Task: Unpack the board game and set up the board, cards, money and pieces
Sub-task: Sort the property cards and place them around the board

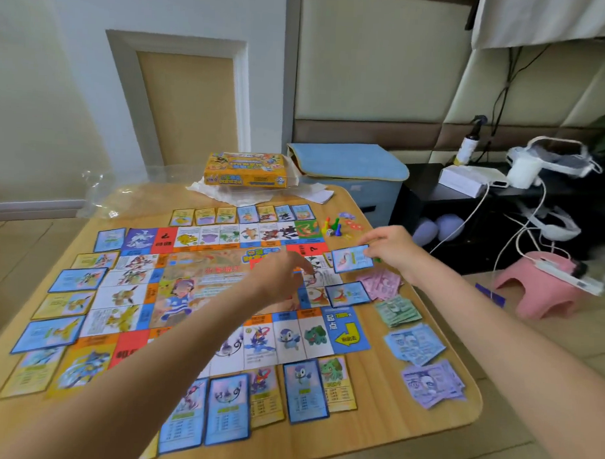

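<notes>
The game board (203, 280) lies unfolded on the wooden table (384, 414), ringed by several blue and yellow cards. My right hand (391, 248) pinches a blue-bordered card (352, 258) just above the board's right edge. My left hand (279, 275) hovers over the board's right side, fingers bent down toward a square; it appears to hold nothing. Another blue card (347, 294) lies beside the board below the held one. Stacks of money sit to the right: pink (379, 283), green (397, 313), blue (415, 343), purple (433, 383). Coloured pawns (332, 225) stand at the far right corner.
The yellow game box (245, 169) rests on white paper at the table's far edge, with clear plastic wrap (103, 195) to its left. A blue storage bin (351, 169), a black shelf with cables and a pink stool (539, 289) stand right of the table.
</notes>
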Motion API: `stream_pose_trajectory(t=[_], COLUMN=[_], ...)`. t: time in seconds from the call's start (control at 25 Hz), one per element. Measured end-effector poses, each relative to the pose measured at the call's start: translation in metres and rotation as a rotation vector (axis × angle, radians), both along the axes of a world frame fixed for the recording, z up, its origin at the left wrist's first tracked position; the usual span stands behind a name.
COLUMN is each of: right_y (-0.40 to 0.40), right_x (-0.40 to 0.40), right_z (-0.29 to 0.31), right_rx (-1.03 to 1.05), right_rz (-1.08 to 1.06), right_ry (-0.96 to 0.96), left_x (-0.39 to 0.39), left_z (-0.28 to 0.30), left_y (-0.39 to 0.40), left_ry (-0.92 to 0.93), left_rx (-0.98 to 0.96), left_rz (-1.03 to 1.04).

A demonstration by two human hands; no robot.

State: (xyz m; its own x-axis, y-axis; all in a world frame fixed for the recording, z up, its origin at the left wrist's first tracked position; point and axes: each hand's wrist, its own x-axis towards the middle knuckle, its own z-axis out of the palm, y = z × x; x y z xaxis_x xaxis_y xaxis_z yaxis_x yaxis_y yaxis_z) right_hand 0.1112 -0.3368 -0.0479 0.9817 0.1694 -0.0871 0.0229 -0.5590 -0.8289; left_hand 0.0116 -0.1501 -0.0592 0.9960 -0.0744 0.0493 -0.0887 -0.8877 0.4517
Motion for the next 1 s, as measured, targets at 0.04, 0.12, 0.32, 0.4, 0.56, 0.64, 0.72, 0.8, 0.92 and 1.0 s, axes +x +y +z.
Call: stream_pose_trajectory(t=[0.04,0.12,0.32,0.4,0.56,0.64,0.72,0.8,0.92,1.0], right_y=[0.003,0.01,0.012,-0.004,-0.048,-0.056,-0.054,-0.05,-0.049,-0.053], right_x=[0.004,0.007,0.011,0.016,0.02,0.018,0.016,0.015,0.016,0.017], right_z=[-0.005,-0.011,-0.022,-0.012,-0.001,-0.006,-0.01,-0.01,-0.009,-0.009], right_rx=[-0.02,-0.101,-0.214,-0.206,-0.508,-0.662,-0.73,-0.763,-0.804,-0.82], right_rz=[0.011,0.049,0.062,0.048,0.426,0.587,0.665,0.704,0.71,0.672], right_ry=[0.001,0.004,-0.068,-0.145,-0.11,-0.074,-0.081,-0.105,-0.142,-0.119], left_x=[0.006,0.014,0.023,0.025,0.025,0.025,0.025,0.027,0.03,0.03], left_z=[-0.002,-0.008,-0.016,-0.016,-0.015,-0.016,-0.017,-0.019,-0.021,-0.021], left_y=[-0.004,-0.009,-0.012,-0.016,-0.033,-0.041,-0.046,-0.047,-0.047,-0.047], left_ry=[-0.007,-0.028,-0.032,-0.044,-0.065,-0.066,-0.047,-0.019,0.015,0.015], left_rx=[0.035,0.073,0.09,0.076,0.1,0.151,0.186,0.188,0.182,0.185], left_rz=[-0.019,-0.053,-0.107,-0.12,-0.186,-0.234,-0.253,-0.252,-0.249,-0.253])
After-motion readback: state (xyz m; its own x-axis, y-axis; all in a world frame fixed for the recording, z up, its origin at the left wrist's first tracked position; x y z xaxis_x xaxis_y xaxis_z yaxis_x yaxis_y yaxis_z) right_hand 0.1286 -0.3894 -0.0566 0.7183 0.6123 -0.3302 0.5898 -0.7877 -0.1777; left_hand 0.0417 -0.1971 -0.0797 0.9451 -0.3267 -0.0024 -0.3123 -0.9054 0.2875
